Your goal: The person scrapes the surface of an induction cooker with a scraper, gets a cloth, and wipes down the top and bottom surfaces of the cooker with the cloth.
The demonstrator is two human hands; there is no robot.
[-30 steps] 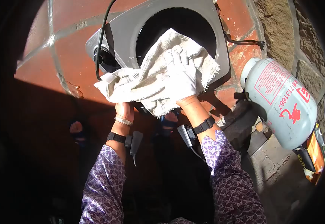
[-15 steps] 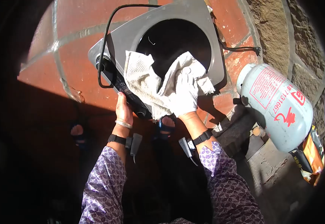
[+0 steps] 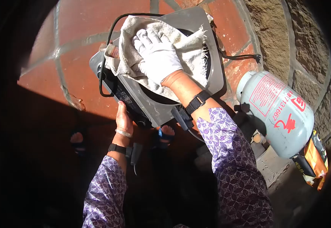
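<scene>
A grey induction cooker [image 3: 217, 60] with a round black cooking plate sits at an angle on the floor. My left hand [image 3: 123, 121], bare, grips its near left edge by the control panel [image 3: 129, 104], thumb on top and the other fingers hidden. My right hand [image 3: 156, 57], in a white glove, presses down on a cream terry cloth [image 3: 194, 49] and holds it against the top. The cloth is spread over most of the black plate and hangs past the upper left edge. Its right border is frayed.
A black power cord [image 3: 114, 28] loops over the cooker's left corner; a cable [image 3: 241, 57] leaves its right side. On the right lie a pale blue gas cylinder [image 3: 283, 110] and a shiny orange and black packet [image 3: 312, 157]. A stone wall [image 3: 273, 30] borders the tiled floor [image 3: 82, 19].
My right hand has moved up and left across the cooker, taking the cloth along and spreading it out. My left hand stays at the cooker's near left edge.
</scene>
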